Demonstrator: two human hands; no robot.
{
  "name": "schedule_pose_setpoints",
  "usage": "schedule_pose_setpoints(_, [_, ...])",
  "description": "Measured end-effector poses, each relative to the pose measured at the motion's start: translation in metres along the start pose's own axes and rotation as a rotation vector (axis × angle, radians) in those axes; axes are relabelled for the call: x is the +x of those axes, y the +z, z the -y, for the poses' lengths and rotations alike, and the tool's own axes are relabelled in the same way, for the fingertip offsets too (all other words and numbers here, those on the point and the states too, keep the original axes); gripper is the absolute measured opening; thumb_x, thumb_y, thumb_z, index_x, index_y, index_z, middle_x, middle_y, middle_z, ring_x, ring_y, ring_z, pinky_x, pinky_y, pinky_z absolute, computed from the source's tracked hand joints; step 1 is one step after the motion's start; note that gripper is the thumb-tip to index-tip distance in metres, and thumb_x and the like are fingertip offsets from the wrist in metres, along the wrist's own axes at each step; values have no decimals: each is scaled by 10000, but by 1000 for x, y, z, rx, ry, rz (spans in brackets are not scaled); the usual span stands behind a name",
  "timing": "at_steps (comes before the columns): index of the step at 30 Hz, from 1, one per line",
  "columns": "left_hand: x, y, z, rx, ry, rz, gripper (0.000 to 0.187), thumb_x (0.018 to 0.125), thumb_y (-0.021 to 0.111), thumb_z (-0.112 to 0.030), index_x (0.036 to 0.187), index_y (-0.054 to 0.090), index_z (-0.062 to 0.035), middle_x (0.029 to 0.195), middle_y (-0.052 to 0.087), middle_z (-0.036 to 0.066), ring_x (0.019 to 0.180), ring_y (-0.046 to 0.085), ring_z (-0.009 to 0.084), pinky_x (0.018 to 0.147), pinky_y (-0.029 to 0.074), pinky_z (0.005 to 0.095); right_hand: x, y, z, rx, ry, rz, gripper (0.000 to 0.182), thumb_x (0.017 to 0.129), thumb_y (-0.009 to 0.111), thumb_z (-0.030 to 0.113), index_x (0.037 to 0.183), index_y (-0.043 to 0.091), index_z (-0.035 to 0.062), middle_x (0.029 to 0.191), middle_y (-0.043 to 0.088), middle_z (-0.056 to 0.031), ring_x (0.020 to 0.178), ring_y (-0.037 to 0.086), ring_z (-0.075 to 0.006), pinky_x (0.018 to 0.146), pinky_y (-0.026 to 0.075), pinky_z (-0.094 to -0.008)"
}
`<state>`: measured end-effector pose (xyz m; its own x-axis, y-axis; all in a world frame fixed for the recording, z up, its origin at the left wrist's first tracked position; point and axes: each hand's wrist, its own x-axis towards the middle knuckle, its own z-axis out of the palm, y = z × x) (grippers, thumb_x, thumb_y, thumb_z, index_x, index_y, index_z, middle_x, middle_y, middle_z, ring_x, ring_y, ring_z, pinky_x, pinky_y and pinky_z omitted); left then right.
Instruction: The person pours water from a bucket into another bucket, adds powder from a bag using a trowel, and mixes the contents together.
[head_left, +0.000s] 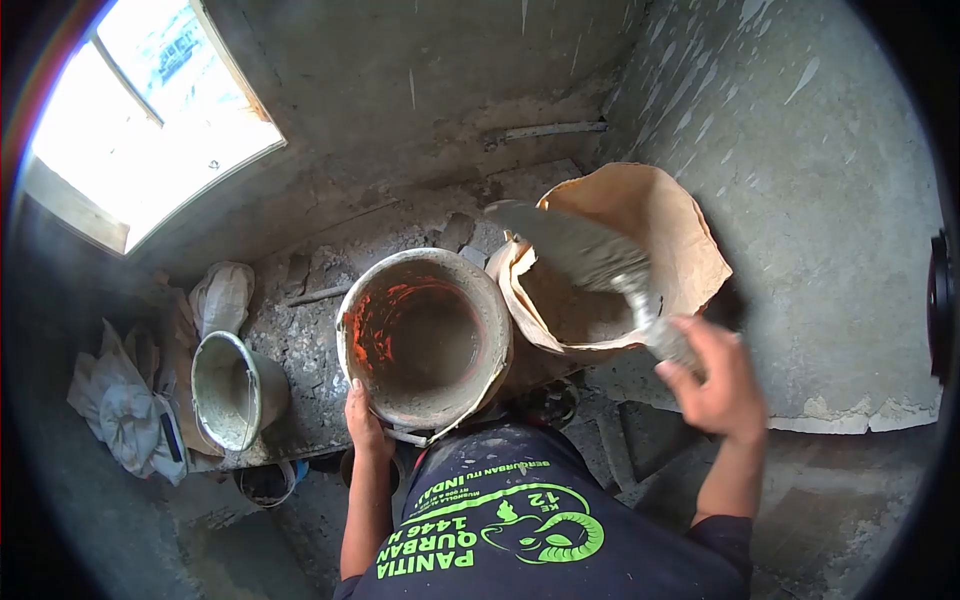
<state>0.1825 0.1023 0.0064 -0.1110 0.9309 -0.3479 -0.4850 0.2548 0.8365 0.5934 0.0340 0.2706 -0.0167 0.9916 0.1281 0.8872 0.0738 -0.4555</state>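
My left hand (pixel 366 420) grips the near rim of an orange bucket (pixel 425 335) crusted with grey mortar; some grey mix lies at its bottom. My right hand (pixel 712 378) holds the handle of a trowel (pixel 580 250). The trowel's blade is coated in grey powder and hangs over the open brown paper cement sack (pixel 655 215), just right of the bucket. The sack's mouth is rolled open and grey cement shows inside.
A smaller grey bucket (pixel 232 388) stands to the left beside crumpled white sacks (pixel 125 405). A bright window (pixel 150 110) is at upper left. Rough plastered walls (pixel 800 150) close in on the right and behind. Rubble covers the floor.
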Motion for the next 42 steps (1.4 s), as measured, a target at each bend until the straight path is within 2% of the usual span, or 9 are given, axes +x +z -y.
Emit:
schedule_pose_setpoints(4, [2, 2, 6, -20, -14, 9, 468, 1081, 488, -418, 1302, 552, -11, 1206, 651, 124, 1065, 653, 222, 930, 528, 367, 22, -38, -5, -539, -83, -144, 426, 885, 718, 221, 1233, 616, -1, 976, 710, -233, 881, 697, -424, 805, 538, -474])
schedule_pose_setpoints(6, [0, 3, 5, -22, -3, 1, 462, 1077, 492, -421, 1296, 553, -19, 1204, 647, 121, 1065, 654, 225, 928, 530, 368, 51, -40, 1, -717, 238, 197, 411, 879, 716, 244, 1211, 627, 19, 944, 719, -192, 875, 711, -378, 773, 543, -454])
schedule_pose_setpoints(12, [3, -12, 12, -55, -52, 12, 469, 1072, 498, -421, 1323, 543, -27, 1251, 633, 121, 1095, 649, 235, 938, 526, 374, 124, 47, -71, -950, 3, 488, 180, 800, 705, 188, 894, 756, 43, 925, 747, -151, 890, 737, -302, 757, 578, -417])
schedule_pose_setpoints(17, [2, -14, 13, -30, -38, 9, 486, 1077, 491, -412, 1358, 530, -19, 1283, 627, 122, 1153, 626, 242, 980, 505, 388, 146, 105, -92, -701, 161, 683, 300, 821, 664, 243, 983, 777, 16, 1031, 753, -199, 1001, 733, -333, 859, 581, -448])
schedule_pose_setpoints(23, [1, -9, 7, -31, -43, 35, 499, 1082, 484, -416, 1372, 521, -12, 1307, 614, 133, 1170, 613, 246, 1000, 491, 397, 117, 162, -161, -323, 190, 638, 407, 934, 615, 347, 951, 761, -33, 995, 720, -270, 990, 690, -440, 873, 551, -513])
schedule_pose_setpoints(27, [2, -9, 6, 4, -52, 37, 509, 1082, 481, -426, 1381, 505, -15, 1308, 609, 139, 1160, 614, 249, 996, 494, 398, 120, 155, -111, -270, 87, 694, 468, 959, 569, 355, 885, 736, -75, 863, 687, -321, 868, 677, -493, 834, 542, -537])
schedule_pose_setpoints(33, [1, -7, 2, -29, -72, 77, 515, 1082, 475, -444, 1366, 518, -17, 1286, 618, 137, 1140, 622, 245, 981, 502, 395, 124, 150, -120, -173, 91, 720, 496, 958, 576, 369, 908, 720, -103, 905, 690, -333, 910, 681, -481, 841, 530, -526])
schedule_pose_setpoints(35, [3, -12, 8, -7, -72, 59, 518, 1081, 476, -446, 1365, 518, -15, 1287, 618, 139, 1138, 625, 246, 977, 507, 396, 120, 149, -123, -118, 106, 664, 596, 980, 564, 472, 910, 729, -97, 922, 686, -339, 939, 668, -491, 870, 525, -519])
schedule_pose_setpoints(42, [1, -8, 2, 40, -59, 62, 520, 1075, 481, -443, 1384, 515, -26, 1311, 621, 143, 1180, 624, 279, 1013, 499, 428, 116, 166, -137, -32, 122, 619, 575, 974, 589, 453, 915, 722, -104, 903, 680, -349, 923, 674, -490, 842, 532, -516])
